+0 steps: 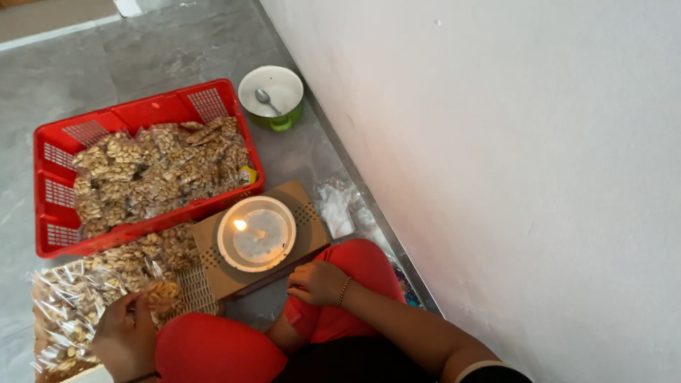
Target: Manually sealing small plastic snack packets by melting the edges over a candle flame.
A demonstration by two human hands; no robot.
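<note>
Our left hand (pixel 126 339) pinches a small clear plastic packet of peanut brittle (pixel 163 294) beside our knee, light, slippery, brittle, best gripped at its edge. Our right hand (pixel 317 283) rests loosely curled, empty, near the lit candle dish (pixel 256 233).

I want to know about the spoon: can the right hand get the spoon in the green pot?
Probably not from there: the right hand rests on the knee, and the lit candle plate sits between it and the far-off spoon.
</note>
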